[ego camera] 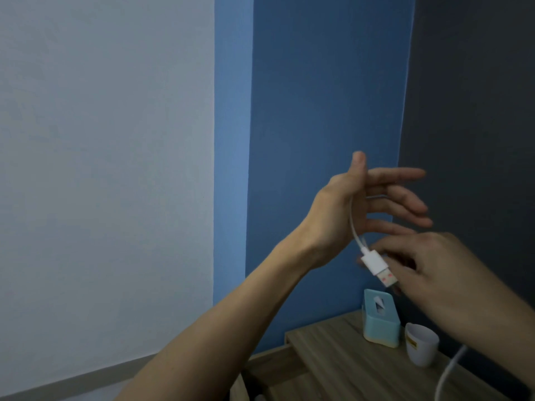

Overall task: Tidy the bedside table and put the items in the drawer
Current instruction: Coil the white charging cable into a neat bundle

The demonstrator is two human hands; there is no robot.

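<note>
Left hand (pixel 362 204): raised, fingers straight and spread, white cable (pixel 353 224) across the palm, hanging to USB plug (pixel 379 266). Right hand (pixel 440 273): curled fingers touching or just behind plug, blurred, grip undeterminable; nearer hand, plug's long axis slanting down-right. Below: bedside table (pixel 333 357).
</note>
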